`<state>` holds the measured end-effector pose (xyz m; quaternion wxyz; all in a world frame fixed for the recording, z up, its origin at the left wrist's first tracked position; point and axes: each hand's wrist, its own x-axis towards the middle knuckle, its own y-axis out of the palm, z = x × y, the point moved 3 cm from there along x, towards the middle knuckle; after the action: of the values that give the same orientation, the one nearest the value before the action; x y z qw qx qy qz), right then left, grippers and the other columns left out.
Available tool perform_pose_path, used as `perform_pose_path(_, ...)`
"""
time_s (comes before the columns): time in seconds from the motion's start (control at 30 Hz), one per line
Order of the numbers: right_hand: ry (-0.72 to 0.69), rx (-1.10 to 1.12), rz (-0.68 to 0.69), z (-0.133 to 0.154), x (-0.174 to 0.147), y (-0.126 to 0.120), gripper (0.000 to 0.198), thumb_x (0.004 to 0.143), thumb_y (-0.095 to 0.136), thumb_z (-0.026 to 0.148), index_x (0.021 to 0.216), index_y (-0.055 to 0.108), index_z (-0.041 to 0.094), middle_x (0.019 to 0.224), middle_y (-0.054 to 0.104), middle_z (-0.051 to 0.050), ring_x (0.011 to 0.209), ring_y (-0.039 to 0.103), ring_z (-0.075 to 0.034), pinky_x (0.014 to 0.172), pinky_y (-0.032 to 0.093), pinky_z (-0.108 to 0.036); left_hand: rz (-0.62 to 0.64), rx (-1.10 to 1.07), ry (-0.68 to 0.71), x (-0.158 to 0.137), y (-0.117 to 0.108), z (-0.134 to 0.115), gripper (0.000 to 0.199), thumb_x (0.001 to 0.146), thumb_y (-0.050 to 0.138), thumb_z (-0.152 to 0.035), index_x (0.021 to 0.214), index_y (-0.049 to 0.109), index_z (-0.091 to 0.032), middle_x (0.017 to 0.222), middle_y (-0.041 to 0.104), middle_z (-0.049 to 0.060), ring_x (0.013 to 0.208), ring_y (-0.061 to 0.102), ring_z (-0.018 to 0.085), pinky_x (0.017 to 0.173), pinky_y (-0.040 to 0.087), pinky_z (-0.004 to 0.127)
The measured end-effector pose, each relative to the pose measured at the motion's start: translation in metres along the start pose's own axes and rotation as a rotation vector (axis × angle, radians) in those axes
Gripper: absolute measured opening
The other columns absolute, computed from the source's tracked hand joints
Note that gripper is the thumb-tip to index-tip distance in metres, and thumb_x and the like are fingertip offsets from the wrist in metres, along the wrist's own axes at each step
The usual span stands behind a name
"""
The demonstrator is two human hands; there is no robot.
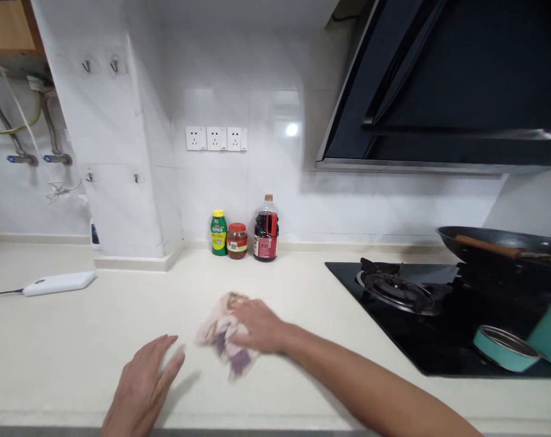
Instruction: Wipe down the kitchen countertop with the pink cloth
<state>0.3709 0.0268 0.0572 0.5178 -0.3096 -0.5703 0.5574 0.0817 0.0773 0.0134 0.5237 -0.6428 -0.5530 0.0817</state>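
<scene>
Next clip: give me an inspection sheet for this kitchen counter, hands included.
Surface: pale counter, bare in most places.
Job's things: crumpled cloth on the counter under the right hand.
Clutter: green bottle, red jar and dark bottle by the wall; white device at left.
Hands: right hand pressed on the cloth; left hand open, flat, beside it, holding nothing.
Cables: one cable runs from the white device off the left edge.
Surroundings: hob with wok, teal lid, hood, sockets, wall pipes.
</scene>
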Motion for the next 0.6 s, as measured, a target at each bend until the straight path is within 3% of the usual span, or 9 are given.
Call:
perform_pose_path(0.17, 0.502, -0.14, -0.102, -0.132, -0.057, -0.036, 0.051, 0.101, 0.047, 0.047, 0.135, 0.059, 0.011, 0.141, 0.056, -0.021, 0.13, 0.051, -0.035, 0.109, 0.038, -0.049, 0.053, 0.038, 0.005, 0.001, 0.0, -0.006, 0.055, 0.093, 0.038, -0.065, 0.117, 0.071, -0.028, 0.132, 0.07, 0.007, 0.131, 0.059, 0.031, 0.109, 0.045, 0.053)
perform_pose_path(0.27, 0.669, -0.206, -0.127, -0.171, -0.099, -0.05, 0.052, 0.104, 0.044, 0.046, 0.137, 0.057, 0.008, 0.146, 0.052, -0.024, 0.138, 0.044, -0.036, 0.115, 0.032, -0.051, 0.064, 0.066, 0.02, 0.002, 0.002, -0.004, 0.052, 0.093, 0.04, -0.065, 0.115, 0.071, -0.029, 0.131, 0.07, 0.006, 0.131, 0.059, 0.03, 0.109, 0.045, 0.052)
perform_pose_path(0.4, 0.755, -0.262, -0.126, -0.168, -0.145, -0.051, 0.056, 0.104, 0.044, 0.05, 0.14, 0.055, 0.009, 0.153, 0.046, -0.022, 0.143, 0.038, -0.037, 0.117, 0.03, -0.052, 0.042, 0.087, 0.072, 0.004, 0.004, -0.001, 0.053, 0.092, 0.042, -0.065, 0.113, 0.071, -0.027, 0.128, 0.072, 0.008, 0.129, 0.06, 0.03, 0.11, 0.045, 0.049)
perform_pose_path(0.6, 0.745, -0.318, -0.11, -0.097, -0.241, -0.031, 0.06, 0.104, 0.036, 0.059, 0.145, 0.052, 0.018, 0.16, 0.039, -0.012, 0.149, 0.03, -0.033, 0.112, 0.039, -0.053, 0.048, 0.104, 0.068, 0.006, 0.009, 0.002, 0.054, 0.092, 0.041, -0.064, 0.115, 0.072, -0.026, 0.131, 0.07, 0.011, 0.129, 0.058, 0.032, 0.107, 0.045, 0.05)
